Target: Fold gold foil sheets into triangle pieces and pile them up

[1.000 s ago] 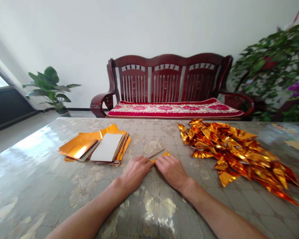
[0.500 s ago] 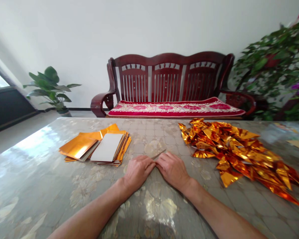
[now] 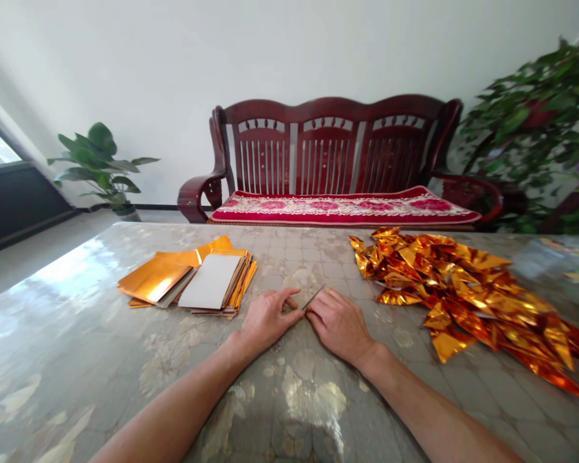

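Note:
A thin, folded sheet of paper (image 3: pixel 313 296) stands nearly edge-on between my hands, so only a dark narrow edge shows. My right hand (image 3: pixel 338 321) is closed on it, fingers curled along its right side and covering most of it. On the left, my left hand (image 3: pixel 269 316) has its thumb and index finger spread apart. Its thumb tip meets the lower end of the paper, while the index finger points toward it from above. Left of my hands lies a stack of gold and grey-white paper sheets (image 3: pixel 210 281). To the right, folded gold foil pieces (image 3: pixel 458 283) form a loose heap.
The table (image 3: pixel 174 379) has a glossy flower-patterned cover. A clear plastic bag (image 3: pixel 543 257) lies at its far right. Beyond the table stands a dark red wooden bench (image 3: pixel 325 148) with a patterned seat cover. Potted plants (image 3: pixel 101 167) stand on both sides.
My left thumb and index finger have parted from their pinch at the paper. My right hand stays closed on it. The whole view has shifted slightly.

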A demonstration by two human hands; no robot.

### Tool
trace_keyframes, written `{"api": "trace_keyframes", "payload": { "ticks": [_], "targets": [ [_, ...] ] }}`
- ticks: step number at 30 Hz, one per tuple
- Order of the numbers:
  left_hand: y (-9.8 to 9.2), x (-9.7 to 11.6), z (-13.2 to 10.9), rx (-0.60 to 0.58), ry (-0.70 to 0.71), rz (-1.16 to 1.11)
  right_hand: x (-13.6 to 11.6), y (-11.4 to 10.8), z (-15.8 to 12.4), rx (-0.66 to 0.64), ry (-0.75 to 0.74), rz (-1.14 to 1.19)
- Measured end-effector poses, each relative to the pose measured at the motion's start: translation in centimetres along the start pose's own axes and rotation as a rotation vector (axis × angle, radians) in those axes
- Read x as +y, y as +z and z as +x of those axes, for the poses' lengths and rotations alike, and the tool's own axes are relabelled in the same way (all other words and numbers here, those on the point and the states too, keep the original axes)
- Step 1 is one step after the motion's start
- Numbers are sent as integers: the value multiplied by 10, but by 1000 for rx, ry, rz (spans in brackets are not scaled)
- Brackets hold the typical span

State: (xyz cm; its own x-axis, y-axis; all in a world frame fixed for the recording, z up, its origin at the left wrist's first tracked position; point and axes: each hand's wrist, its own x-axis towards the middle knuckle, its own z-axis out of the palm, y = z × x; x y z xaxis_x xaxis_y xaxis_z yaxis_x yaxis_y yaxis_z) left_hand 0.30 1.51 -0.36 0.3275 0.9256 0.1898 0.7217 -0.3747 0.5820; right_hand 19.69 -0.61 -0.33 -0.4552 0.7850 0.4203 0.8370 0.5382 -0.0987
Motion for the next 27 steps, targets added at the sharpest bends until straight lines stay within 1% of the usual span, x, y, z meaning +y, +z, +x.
{"api": "trace_keyframes", "payload": {
  "ticks": [5, 10, 18, 27],
  "targets": [
    [4, -5, 3, 15, -89, -68, 1, 0, 1, 6, 19, 30],
    [3, 0, 2, 29, -133, -56, 3, 3, 3, 9, 67, 105],
    [3, 1, 3, 22, -135, -32, 6, 6, 7, -7, 112, 172],
    [4, 2, 0, 32, -142, -19, 8, 6, 4, 13, 52, 206]
  ]
}}
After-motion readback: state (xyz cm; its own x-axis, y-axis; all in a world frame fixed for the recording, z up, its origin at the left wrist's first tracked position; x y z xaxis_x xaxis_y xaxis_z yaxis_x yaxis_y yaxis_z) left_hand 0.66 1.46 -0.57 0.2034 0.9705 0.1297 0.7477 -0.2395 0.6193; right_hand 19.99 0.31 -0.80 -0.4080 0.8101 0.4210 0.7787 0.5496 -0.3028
